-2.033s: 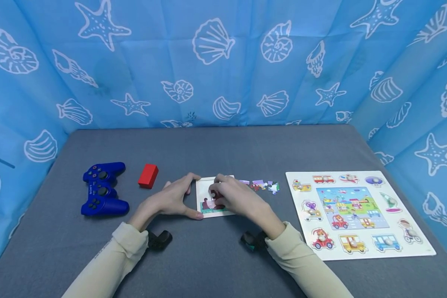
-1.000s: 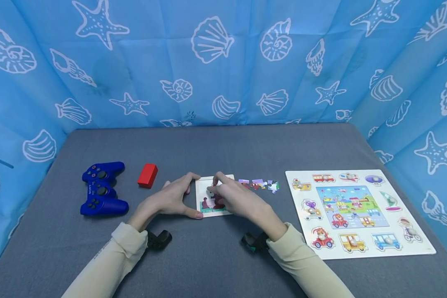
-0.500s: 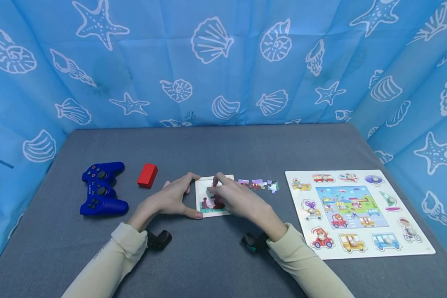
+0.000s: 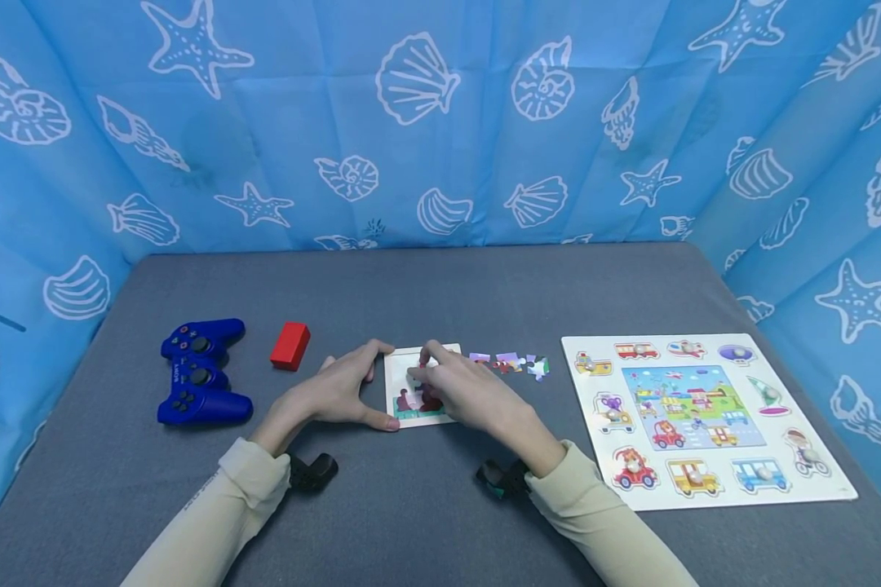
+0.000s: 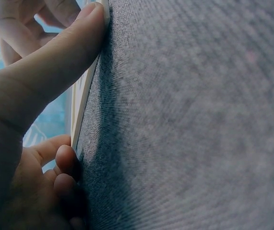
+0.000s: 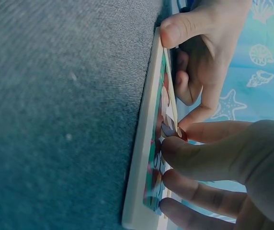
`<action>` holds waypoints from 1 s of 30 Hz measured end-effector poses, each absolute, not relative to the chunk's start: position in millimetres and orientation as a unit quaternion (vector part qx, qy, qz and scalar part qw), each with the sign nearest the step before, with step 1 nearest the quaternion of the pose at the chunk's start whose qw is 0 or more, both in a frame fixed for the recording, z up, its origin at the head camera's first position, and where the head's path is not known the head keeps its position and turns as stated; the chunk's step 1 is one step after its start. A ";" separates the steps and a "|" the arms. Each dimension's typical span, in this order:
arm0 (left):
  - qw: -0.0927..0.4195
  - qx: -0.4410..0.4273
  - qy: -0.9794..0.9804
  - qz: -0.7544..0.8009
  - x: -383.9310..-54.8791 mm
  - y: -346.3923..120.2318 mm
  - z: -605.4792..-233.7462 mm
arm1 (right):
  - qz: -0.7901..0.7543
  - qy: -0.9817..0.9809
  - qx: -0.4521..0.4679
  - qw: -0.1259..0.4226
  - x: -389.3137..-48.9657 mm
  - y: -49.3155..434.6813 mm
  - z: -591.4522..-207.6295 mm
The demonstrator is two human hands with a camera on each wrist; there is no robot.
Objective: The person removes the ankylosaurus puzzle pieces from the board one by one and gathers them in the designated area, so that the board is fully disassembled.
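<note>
A small white-rimmed jigsaw tray (image 4: 389, 385) lies mid-table, with brown and green picture pieces (image 4: 405, 401) along its near side. My left hand (image 4: 343, 391) holds the tray by its left side, thumb at the near corner, index finger at the far corner. Over the tray, my right hand (image 4: 473, 391) pinches a puzzle piece (image 6: 168, 128) between thumb and index finger; in the right wrist view that piece sits tilted against the tray's picture. The right hand hides the tray's right part in the head view. Several loose pieces (image 4: 510, 363) lie just right of the tray.
A large white knob puzzle board (image 4: 693, 408) with vehicle pieces lies at the right, partly under the right sleeve. To the left are a red block (image 4: 290, 346) and a blue game controller (image 4: 204, 372). A blue shell-patterned curtain (image 4: 440, 122) hangs behind the grey table (image 4: 411, 522).
My right hand's fingers have shifted slightly on the tray since two seconds ago, and the dark piece under them shows less. My left hand keeps its hold at the same place.
</note>
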State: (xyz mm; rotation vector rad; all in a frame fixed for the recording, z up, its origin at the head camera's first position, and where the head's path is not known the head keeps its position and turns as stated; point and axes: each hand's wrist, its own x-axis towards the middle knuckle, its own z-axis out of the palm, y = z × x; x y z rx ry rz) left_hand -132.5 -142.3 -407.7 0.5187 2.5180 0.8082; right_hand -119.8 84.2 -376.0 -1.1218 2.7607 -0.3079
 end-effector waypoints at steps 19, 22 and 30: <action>0.218 0.188 0.914 0.287 -132.8 -141.8 -408.0 | -0.125 0.922 -0.364 0.038 -117.5 93.7 -374.4; 0.218 0.189 0.913 0.289 -132.8 -141.8 -407.8 | -0.129 0.923 -0.361 0.044 -117.8 95.7 -372.6; 0.218 0.193 0.912 0.290 -132.7 -142.0 -407.9 | -0.137 0.925 -0.353 0.044 -117.2 103.8 -369.3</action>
